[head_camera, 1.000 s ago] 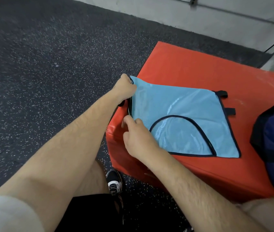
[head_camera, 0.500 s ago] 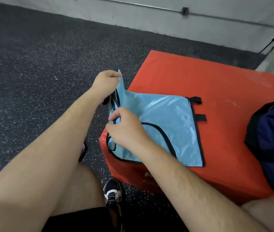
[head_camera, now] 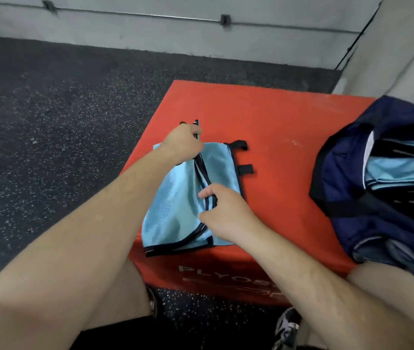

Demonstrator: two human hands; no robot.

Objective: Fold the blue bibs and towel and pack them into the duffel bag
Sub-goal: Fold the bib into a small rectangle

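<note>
A light blue bib (head_camera: 173, 208) with black trim lies folded over itself on the near left part of the red box (head_camera: 271, 122). My left hand (head_camera: 184, 142) grips the bib's black-edged far corner, above the fold. My right hand (head_camera: 222, 210) pinches the black-trimmed edge near the bib's middle. Two black tabs stick out on the bib's right side. The navy duffel bag (head_camera: 347, 180) stands open on the box at the right, with light blue fabric (head_camera: 400, 170) inside it.
The red box bears white lettering on its front face. Dark speckled rubber floor (head_camera: 49, 147) spreads to the left and behind. A grey wall (head_camera: 150, 34) with a thin conduit runs along the back. My knees and shoes show at the bottom.
Both hands carried the bib's left edge up and over to the right, so the bib now lies folded to about half its width. The view shifted left, showing more of the duffel bag.
</note>
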